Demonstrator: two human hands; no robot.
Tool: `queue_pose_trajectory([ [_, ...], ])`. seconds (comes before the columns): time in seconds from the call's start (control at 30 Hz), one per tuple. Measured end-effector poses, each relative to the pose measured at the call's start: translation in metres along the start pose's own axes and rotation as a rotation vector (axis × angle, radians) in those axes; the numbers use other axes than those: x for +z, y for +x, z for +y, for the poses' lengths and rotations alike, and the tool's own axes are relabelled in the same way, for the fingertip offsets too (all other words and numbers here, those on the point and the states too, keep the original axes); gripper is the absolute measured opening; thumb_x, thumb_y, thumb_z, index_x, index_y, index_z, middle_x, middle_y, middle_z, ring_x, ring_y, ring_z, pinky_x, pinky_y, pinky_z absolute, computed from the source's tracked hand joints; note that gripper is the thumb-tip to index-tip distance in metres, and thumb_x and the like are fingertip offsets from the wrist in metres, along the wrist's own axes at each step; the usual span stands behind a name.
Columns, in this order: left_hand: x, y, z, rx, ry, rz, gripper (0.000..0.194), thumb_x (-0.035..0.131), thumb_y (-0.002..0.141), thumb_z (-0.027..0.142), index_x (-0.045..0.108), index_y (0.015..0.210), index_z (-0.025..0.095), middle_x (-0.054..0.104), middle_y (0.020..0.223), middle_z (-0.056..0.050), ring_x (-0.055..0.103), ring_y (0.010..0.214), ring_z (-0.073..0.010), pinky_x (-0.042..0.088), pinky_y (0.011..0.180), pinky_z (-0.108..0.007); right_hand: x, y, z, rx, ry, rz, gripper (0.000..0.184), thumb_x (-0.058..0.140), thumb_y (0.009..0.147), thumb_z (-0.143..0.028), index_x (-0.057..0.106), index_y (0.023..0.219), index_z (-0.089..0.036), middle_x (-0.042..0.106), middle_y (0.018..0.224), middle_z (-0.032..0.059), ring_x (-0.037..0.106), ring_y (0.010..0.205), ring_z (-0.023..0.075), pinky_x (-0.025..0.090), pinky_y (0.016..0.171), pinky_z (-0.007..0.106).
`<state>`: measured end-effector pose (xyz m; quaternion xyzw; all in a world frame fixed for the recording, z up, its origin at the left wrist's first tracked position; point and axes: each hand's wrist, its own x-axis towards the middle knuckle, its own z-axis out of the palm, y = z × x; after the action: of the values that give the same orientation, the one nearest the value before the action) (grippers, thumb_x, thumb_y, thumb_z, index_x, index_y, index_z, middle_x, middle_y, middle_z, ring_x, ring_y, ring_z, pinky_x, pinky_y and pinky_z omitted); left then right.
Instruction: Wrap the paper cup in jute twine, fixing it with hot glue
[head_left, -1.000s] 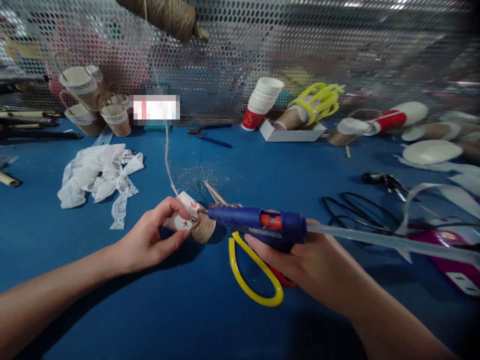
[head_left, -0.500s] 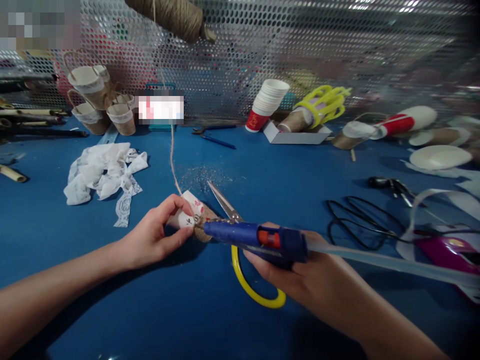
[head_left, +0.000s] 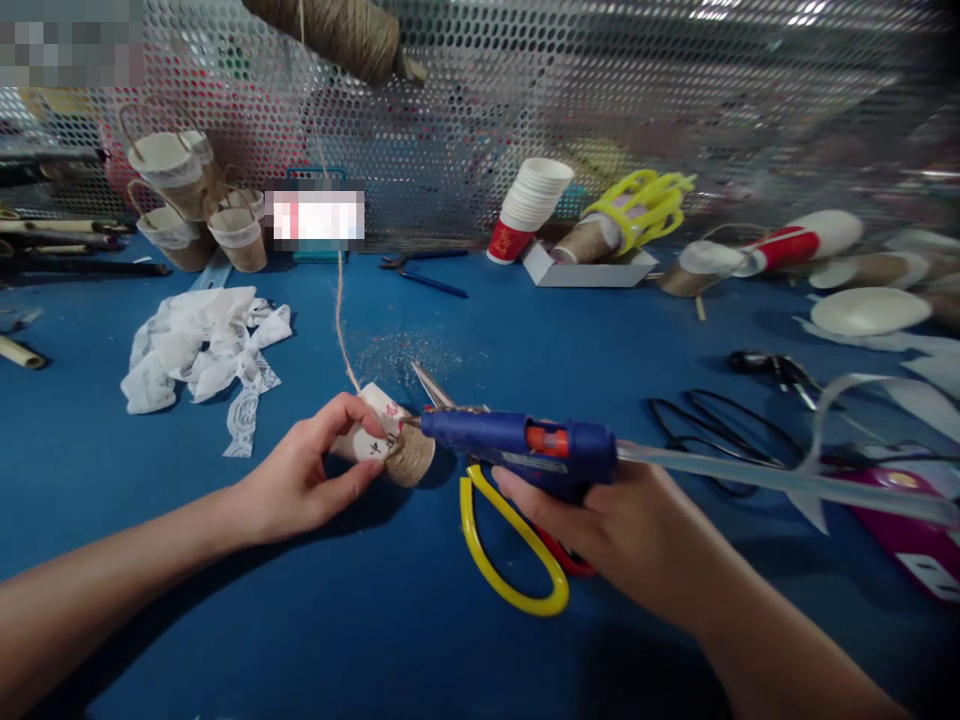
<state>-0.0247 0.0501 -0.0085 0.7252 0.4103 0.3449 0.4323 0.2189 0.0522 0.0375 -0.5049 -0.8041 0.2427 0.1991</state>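
Observation:
My left hand (head_left: 322, 470) grips a paper cup (head_left: 411, 455) that lies on its side, its lower part wrapped in brown twine and its white part printed with characters. From the cup a strand of twine (head_left: 341, 320) runs up toward the twine spool (head_left: 345, 35). In my right hand (head_left: 622, 530) is a blue hot glue gun (head_left: 495, 437), a long clear glue stick (head_left: 757, 478) sticking out of its back. The gun's nozzle is at the twine-wrapped part; whether it touches I cannot tell. Beneath the gun lie scissors (head_left: 517, 560) with yellow and red handles, partly hidden.
White lace (head_left: 195, 345) lies crumpled at left, before several twine-wrapped cups (head_left: 238, 240). Pliers (head_left: 427, 275), stacked paper cups (head_left: 529, 210) and a white box (head_left: 596, 272) stand near the mesh panel (head_left: 450, 130). A black cable (head_left: 712, 420) and a purple tool (head_left: 904, 530) lie at right.
The glue gun has shifted slightly up and away from the cup's near side, uncovering more wrapped twine and the scissor handles. My left hand keeps its hold.

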Motion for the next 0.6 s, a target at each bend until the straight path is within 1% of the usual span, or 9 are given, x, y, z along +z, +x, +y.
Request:
queue_pose_trajectory([
  [0.1,0.0,-0.0003,-0.0016,0.005,-0.005,-0.007,0.016,0.049,0.081,0.016,0.038,0.092,0.022,0.051,0.087,0.0,0.046,0.063,-0.0078,0.04,0.057,-0.019,0.0002,0.0019,-0.0008,0.033,0.03,-0.048,0.024,0.048,0.078,-0.033,0.053,0.06,-0.019,0.048,0.05,-0.0023,0.043,0.045,0.0103,0.04,0.044,0.023],
  [0.17,0.0001,-0.0009,-0.0015,0.005,-0.008,-0.014,0.016,0.048,0.082,0.016,0.038,0.092,0.022,0.051,0.087,0.0,0.046,0.064,-0.0079,0.04,0.057,-0.019,0.0006,0.0028,-0.0003,0.053,0.044,-0.05,0.025,0.048,0.078,-0.034,0.051,0.059,-0.019,0.045,0.049,-0.0029,0.04,0.044,0.0097,0.038,0.042,0.022],
  [0.3,0.0003,-0.001,0.0005,0.02,0.004,-0.016,0.016,0.048,0.082,0.015,0.038,0.092,0.022,0.05,0.088,0.0,0.047,0.065,-0.008,0.04,0.059,-0.02,0.0019,0.0036,0.0011,0.045,0.06,-0.053,0.023,0.048,0.079,-0.033,0.054,0.062,-0.018,0.049,0.051,-0.0019,0.042,0.047,0.0099,0.039,0.046,0.022],
  [0.37,0.0001,-0.0005,0.0007,0.026,0.018,-0.016,0.016,0.048,0.082,0.015,0.038,0.092,0.022,0.05,0.088,0.0,0.047,0.066,-0.008,0.04,0.059,-0.02,0.0024,0.0041,0.0015,0.046,0.05,-0.05,0.024,0.048,0.079,-0.032,0.052,0.059,-0.018,0.048,0.05,-0.002,0.041,0.046,0.0095,0.039,0.046,0.022],
  [0.5,-0.0008,-0.0004,-0.0011,0.031,0.035,-0.016,0.015,0.048,0.082,0.016,0.038,0.092,0.022,0.05,0.086,0.0,0.048,0.069,-0.0088,0.04,0.06,-0.02,0.0018,0.0047,0.0017,0.035,0.052,-0.039,0.032,0.049,0.078,-0.031,0.042,0.048,-0.019,0.037,0.042,-0.0043,0.032,0.039,0.0072,0.032,0.038,0.021],
  [0.6,-0.001,-0.0009,-0.0014,0.041,0.013,-0.02,0.015,0.047,0.083,0.016,0.038,0.092,0.022,0.05,0.086,0.0,0.047,0.07,-0.0089,0.04,0.061,-0.019,-0.0002,0.0049,0.0012,0.03,0.07,-0.053,0.03,0.049,0.077,-0.031,0.044,0.05,-0.02,0.038,0.043,-0.0038,0.033,0.04,0.0079,0.032,0.039,0.021],
])
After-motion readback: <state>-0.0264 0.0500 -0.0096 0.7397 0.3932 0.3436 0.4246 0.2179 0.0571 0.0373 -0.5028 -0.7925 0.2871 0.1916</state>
